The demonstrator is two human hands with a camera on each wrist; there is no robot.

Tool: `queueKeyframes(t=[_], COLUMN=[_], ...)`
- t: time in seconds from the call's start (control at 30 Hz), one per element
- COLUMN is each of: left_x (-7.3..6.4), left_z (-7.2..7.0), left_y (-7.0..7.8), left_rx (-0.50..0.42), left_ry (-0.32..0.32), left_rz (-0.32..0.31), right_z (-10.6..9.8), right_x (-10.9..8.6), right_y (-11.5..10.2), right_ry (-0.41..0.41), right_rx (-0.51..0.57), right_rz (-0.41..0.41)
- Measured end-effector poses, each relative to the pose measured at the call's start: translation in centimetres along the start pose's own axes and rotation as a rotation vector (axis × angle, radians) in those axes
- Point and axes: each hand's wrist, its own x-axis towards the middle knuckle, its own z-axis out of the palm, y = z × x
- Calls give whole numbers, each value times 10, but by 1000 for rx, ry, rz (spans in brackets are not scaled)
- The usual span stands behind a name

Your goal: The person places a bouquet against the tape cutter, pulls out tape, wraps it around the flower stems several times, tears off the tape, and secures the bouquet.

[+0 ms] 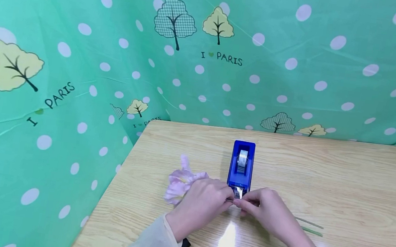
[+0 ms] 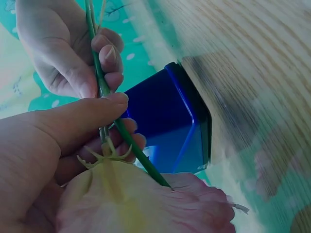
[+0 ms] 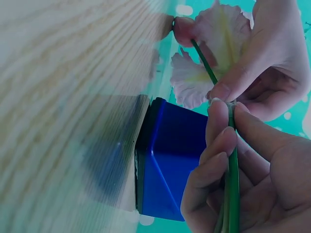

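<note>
An artificial lilac flower (image 1: pixel 178 185) with ruffled petals lies left of my left hand (image 1: pixel 205 200). That hand pinches the flower's thin stem and a green stem (image 2: pixel 149 166) together, just below the sepals. Close beside it, my right hand (image 1: pixel 268 211) holds the same stems (image 3: pixel 233 187) between thumb and curled fingers. A shiny patch, perhaps clear tape, shows on the stems between both hands' fingertips. The stem ends (image 1: pixel 312 231) stick out past my right hand. Both hands are at the front end of a blue tape dispenser (image 1: pixel 233 166), with a clear roll inside.
The pale wooden table (image 1: pixel 362 197) carries the dispenser. Behind and to the left hangs a green polka-dot cloth (image 1: pixel 267 65) printed with trees. In the right wrist view a rounded pinkish thing (image 3: pixel 184 31) sits at the green stem's end; I cannot tell what it is.
</note>
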Motion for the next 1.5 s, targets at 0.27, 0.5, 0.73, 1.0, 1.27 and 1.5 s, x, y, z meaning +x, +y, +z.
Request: queueKeyframes(t=[0.27,0.5,0.73,1.0,1.27,1.5], left_x=[0,1,1,1,1,0], left_z=[-3,-6,-7,-3,-3,-3], left_y=[-1,-3,-5,-5,-4,-4], left_rx=[20,82,88,96,130,144], left_ry=[-122,-85,20,35,-5,-8], left_rz=[-8,28,69,126,132,132], right_z=[0,0,-1,2,5,5], right_x=[0,0,3,12,13,13], right_y=[0,1,-1,5,8,6], right_ry=[35,25,45,92,119,126], right_rx=[11,73,93,105,101,96], right_rz=[-15,-6,98,169,153,138])
